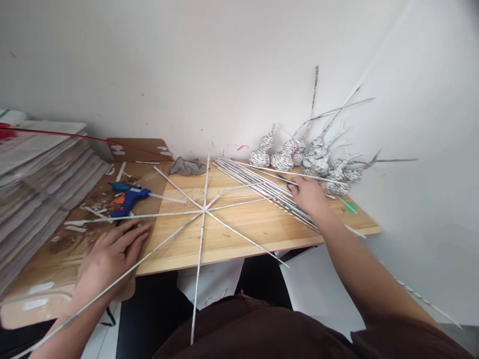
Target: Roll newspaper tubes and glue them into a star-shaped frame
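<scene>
A star of thin rolled-paper sticks (204, 210) lies on the wooden board, its arms fanning out from one crossing. One long arm passes over my left forearm, and another reaches past the front edge towards my body. My left hand (116, 249) rests flat with fingers outstretched, just below a blue glue gun (130, 200) with a pale glue stick in its back. At the right, my right hand (309, 193) is closed around the handle end of what looks like dark scissors (282, 178), over a bundle of paper sticks (262, 185). Its fingertips are partly hidden.
Several woven paper gourds (282, 158) with sticks poking up stand along the wall. A tall paper stack (45, 189) fills the left side. A grey cloth (187, 166) lies at the back, near a brown cardboard piece (138, 149). Paper scraps litter the left board.
</scene>
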`<action>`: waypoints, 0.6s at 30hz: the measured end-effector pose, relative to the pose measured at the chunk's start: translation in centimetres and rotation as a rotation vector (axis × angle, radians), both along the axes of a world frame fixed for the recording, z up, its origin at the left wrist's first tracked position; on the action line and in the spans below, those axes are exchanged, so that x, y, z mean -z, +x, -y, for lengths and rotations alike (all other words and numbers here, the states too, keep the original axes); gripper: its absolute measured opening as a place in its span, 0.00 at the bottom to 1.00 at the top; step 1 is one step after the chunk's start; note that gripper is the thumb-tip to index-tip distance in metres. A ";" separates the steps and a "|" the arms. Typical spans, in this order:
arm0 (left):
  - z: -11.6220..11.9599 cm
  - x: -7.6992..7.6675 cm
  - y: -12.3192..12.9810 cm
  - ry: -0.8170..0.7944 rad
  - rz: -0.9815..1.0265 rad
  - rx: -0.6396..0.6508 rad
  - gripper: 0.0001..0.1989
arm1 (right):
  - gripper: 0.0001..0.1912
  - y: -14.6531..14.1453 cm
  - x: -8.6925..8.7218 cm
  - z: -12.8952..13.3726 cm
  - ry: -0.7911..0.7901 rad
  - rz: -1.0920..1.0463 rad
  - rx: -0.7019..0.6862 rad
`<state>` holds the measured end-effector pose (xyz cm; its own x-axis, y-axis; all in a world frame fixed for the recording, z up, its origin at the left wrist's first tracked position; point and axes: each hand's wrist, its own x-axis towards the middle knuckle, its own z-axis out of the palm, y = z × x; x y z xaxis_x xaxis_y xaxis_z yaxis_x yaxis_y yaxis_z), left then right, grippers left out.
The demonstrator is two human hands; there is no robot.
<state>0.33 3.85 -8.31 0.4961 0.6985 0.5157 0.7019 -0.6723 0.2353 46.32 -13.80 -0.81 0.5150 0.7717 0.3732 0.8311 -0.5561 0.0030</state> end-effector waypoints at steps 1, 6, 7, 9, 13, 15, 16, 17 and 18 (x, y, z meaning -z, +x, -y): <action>0.1 -0.1 0.0 -0.002 -0.002 -0.003 0.20 | 0.17 -0.4 0.1 -0.2 0.028 0.009 -0.018; 0.6 -0.7 0.3 -0.033 -0.003 -0.026 0.19 | 0.14 -4.6 0.0 -2.7 0.106 -0.216 -0.415; 0.7 -0.7 0.3 -0.040 -0.004 -0.033 0.19 | 0.13 -5.8 0.1 -3.3 0.084 -0.291 -0.501; 0.8 -0.7 0.3 -0.049 -0.006 -0.042 0.18 | 0.12 -8.4 0.5 -4.5 0.034 -0.377 -0.639; 1.0 -0.8 0.3 -0.032 0.023 -0.046 0.17 | 0.08 -12.5 1.6 -6.3 -0.065 -0.316 -0.779; 1.2 -0.9 0.3 -0.015 0.039 -0.038 0.17 | 0.09 -13.5 2.1 -7.0 -0.073 -0.277 -0.753; 1.3 -1.0 0.3 -0.007 0.046 -0.033 0.16 | 0.11 -13.8 2.3 -7.4 -0.069 -0.268 -0.731; 1.4 -1.1 0.3 0.001 0.053 -0.029 0.16 | 0.12 -14.0 2.5 -7.7 -0.067 -0.262 -0.708; 1.6 -1.3 0.3 0.012 0.060 -0.028 0.15 | 0.11 -14.1 2.6 -7.9 -0.068 -0.256 -0.687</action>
